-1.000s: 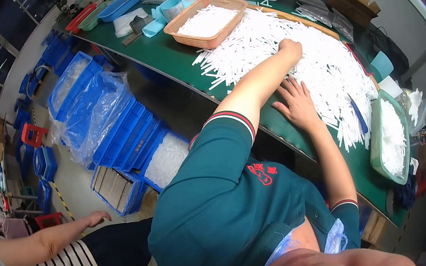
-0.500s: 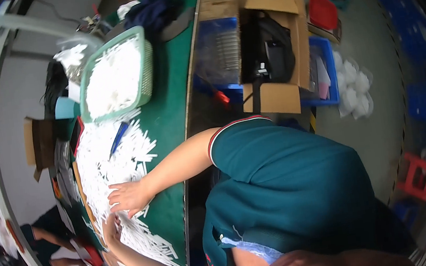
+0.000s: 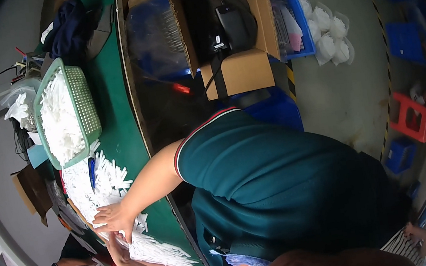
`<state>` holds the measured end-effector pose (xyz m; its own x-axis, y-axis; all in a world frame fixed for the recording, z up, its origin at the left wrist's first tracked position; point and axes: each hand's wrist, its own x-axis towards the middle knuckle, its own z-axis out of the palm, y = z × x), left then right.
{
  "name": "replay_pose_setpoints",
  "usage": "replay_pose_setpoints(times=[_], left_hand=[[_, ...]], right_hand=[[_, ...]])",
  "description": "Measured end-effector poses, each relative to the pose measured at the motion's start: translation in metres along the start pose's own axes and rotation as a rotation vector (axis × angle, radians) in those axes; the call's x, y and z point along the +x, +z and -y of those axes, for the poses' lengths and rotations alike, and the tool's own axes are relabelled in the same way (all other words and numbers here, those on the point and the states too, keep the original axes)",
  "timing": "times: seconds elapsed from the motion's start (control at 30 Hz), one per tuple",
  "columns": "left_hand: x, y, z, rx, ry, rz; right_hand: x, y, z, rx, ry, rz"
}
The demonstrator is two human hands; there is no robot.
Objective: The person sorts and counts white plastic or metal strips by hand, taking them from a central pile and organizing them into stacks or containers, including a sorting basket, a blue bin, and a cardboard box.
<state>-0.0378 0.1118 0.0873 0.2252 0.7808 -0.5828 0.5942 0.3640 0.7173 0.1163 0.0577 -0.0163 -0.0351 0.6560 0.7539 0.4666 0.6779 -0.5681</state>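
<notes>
Many thin white sticks (image 3: 95, 197) lie in a loose heap on the green tabletop (image 3: 117, 121). My right hand (image 3: 116, 219), the upper one in the picture, rests on the heap with its fingers spread. Just below it, my left hand (image 3: 117, 249) is upright and cupped against the sticks, thumb apart from the fingers; part of it is hidden. Close to my wrists the sticks lie lined up in a flatter bundle (image 3: 161, 254). A blue pen-like tool (image 3: 92, 173) lies on the heap. Behind it stands a light green basket (image 3: 78, 97) full of white sticks.
A dark blue cloth (image 3: 69, 31) lies at the table's far end. Beside the table are an open cardboard box (image 3: 243, 73) with a black bag and a blue crate (image 3: 301, 19). White bundles in clear bags (image 3: 330, 34) and a red stool (image 3: 410, 116) stand on the floor.
The view has shifted, so the table and basket appear farther left. Both hands stay together at the heap, and the sticks near my wrists look more evenly lined up.
</notes>
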Motion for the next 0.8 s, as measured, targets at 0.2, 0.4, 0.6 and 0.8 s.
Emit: replay_pose_setpoints(times=[0.2, 0.4, 0.6, 0.8], left_hand=[[0.009, 0.012, 0.032, -0.137, 0.064, -0.044], [0.029, 0.034, 0.040, -0.320, 0.145, -0.086], [0.028, 0.059, 0.022, -0.524, 0.175, -0.049], [0.024, 0.052, 0.035, -0.585, 0.190, 0.083]], right_hand=[[0.016, 0.002, -0.002, 0.210, 0.064, 0.399], [0.004, -0.019, -0.005, 0.193, -0.123, 0.259], [0.008, -0.015, -0.012, 0.055, -0.079, 0.230], [0.017, -0.021, 0.003, -0.198, -0.142, 0.278]])
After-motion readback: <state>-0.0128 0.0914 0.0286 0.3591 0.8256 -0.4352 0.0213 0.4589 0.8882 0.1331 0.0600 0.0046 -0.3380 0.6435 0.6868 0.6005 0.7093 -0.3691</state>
